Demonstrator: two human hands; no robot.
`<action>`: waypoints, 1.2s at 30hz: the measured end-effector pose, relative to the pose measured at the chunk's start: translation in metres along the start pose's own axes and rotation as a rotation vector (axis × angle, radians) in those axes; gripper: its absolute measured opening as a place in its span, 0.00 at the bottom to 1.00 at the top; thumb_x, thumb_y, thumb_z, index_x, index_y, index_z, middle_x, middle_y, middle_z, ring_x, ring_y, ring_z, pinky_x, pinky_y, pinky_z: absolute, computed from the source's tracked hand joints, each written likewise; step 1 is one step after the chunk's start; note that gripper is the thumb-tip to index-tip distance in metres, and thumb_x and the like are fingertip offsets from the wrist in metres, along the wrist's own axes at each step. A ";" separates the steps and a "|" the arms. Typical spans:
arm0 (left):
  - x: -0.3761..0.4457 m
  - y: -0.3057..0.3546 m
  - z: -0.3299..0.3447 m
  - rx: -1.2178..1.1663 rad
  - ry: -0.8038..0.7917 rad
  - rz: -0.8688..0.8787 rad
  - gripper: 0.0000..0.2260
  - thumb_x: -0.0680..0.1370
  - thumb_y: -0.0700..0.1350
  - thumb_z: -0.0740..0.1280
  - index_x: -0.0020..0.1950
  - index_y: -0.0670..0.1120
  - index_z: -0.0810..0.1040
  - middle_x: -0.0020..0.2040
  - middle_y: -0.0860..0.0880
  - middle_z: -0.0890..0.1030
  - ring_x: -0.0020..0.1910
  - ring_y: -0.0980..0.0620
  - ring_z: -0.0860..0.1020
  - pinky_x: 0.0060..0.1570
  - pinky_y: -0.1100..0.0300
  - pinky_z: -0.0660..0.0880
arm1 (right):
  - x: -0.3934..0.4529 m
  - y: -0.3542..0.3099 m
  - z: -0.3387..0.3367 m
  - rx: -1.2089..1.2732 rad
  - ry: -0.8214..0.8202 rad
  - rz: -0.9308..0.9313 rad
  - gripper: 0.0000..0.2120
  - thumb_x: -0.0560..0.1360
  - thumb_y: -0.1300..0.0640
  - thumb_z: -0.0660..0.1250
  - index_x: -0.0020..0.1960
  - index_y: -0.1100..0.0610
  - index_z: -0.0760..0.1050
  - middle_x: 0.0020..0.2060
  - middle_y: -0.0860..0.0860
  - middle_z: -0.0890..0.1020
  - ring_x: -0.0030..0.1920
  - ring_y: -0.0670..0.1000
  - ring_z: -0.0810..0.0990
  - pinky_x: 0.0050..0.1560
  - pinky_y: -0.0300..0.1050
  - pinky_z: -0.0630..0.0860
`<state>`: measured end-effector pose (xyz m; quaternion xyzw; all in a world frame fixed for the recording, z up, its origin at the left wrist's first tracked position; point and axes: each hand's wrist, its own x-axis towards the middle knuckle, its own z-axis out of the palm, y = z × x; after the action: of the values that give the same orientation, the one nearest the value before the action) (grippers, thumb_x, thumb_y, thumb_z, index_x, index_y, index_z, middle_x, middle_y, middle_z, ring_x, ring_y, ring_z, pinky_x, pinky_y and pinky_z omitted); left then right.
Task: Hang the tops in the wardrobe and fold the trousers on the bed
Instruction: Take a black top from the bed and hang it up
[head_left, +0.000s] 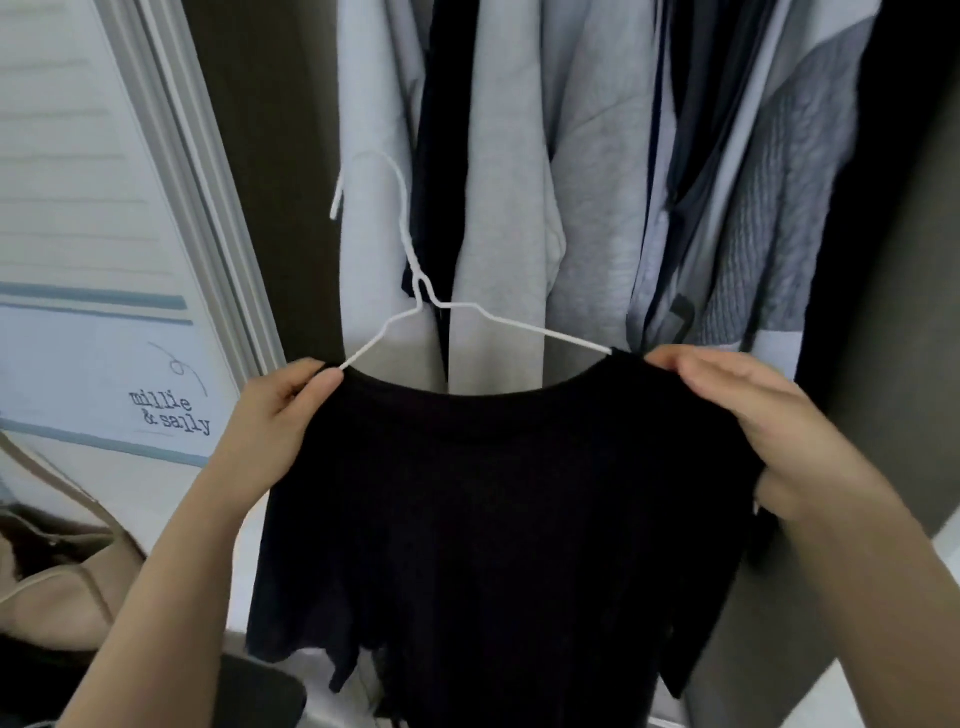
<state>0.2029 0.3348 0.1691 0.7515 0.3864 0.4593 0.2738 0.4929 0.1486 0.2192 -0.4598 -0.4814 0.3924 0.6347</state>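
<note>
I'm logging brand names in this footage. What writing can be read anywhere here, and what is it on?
"millie & sally": dark typewriter-style letters, on two lines, on the white panel left of the wardrobe, under a thin looping scribble.
No print or label shows on the black top, the white hanger or the hanging clothes.

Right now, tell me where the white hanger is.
In the head view the white hanger sits centre frame inside the black top, which the left hand and right hand hold by its shoulders before the hanging grey clothes.
</note>
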 end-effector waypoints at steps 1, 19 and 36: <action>0.012 0.002 -0.003 -0.010 0.006 0.004 0.16 0.82 0.48 0.61 0.34 0.48 0.73 0.28 0.55 0.68 0.29 0.60 0.67 0.32 0.64 0.63 | 0.005 -0.012 0.007 0.034 -0.003 -0.012 0.08 0.60 0.50 0.69 0.35 0.50 0.85 0.35 0.49 0.85 0.37 0.44 0.84 0.36 0.34 0.79; 0.207 0.122 -0.018 -0.307 -0.208 0.129 0.15 0.78 0.57 0.65 0.55 0.50 0.85 0.54 0.54 0.85 0.55 0.58 0.82 0.57 0.63 0.73 | 0.045 -0.192 0.057 0.159 0.135 -0.176 0.07 0.71 0.54 0.68 0.39 0.57 0.82 0.36 0.52 0.85 0.35 0.49 0.84 0.38 0.44 0.82; 0.223 0.087 -0.003 -0.216 -0.263 0.277 0.17 0.82 0.37 0.59 0.72 0.39 0.68 0.60 0.45 0.76 0.56 0.57 0.78 0.50 0.72 0.72 | 0.229 -0.179 0.232 -0.119 0.518 -0.628 0.11 0.81 0.58 0.53 0.47 0.64 0.69 0.35 0.52 0.70 0.34 0.50 0.70 0.35 0.39 0.67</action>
<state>0.2911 0.4730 0.3441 0.8172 0.1888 0.4293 0.3350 0.3298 0.3640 0.4754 -0.4102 -0.4446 0.0225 0.7960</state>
